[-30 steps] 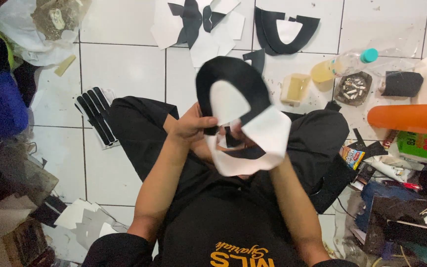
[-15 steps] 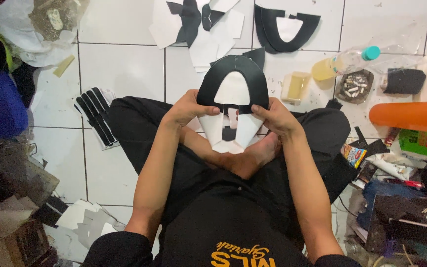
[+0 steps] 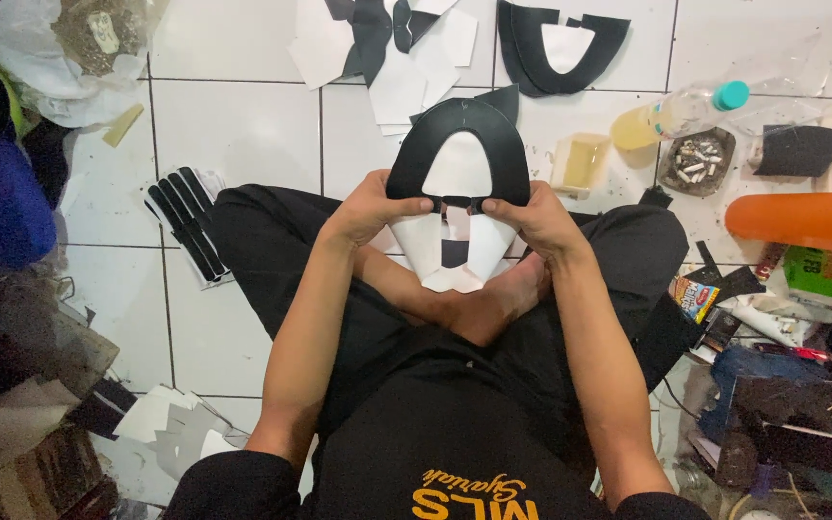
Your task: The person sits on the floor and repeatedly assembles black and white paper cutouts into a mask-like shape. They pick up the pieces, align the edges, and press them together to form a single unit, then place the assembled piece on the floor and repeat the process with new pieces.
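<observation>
I sit cross-legged on a white tiled floor and hold a black horseshoe-shaped cut piece point(image 3: 457, 123) together with a white paper pattern point(image 3: 455, 252) in front of me. My left hand point(image 3: 368, 207) grips the left side where black piece and white pattern meet. My right hand point(image 3: 536, 220) grips the right side in the same way. Both thumbs press along the black piece's lower edge. The white pattern hangs down over my bare foot point(image 3: 493, 308).
More black and white cut pieces point(image 3: 560, 43) lie at the top. A bottle point(image 3: 676, 111), a cup of yellowish liquid point(image 3: 582, 159), an ashtray point(image 3: 695, 162) and an orange cylinder point(image 3: 801, 220) stand on the right. Black strips point(image 3: 185, 226) lie left, plastic bags at far left.
The black piece and white pattern have come down from near my face and been squared up flat between both hands. My right hand has shifted from below onto the right edge.
</observation>
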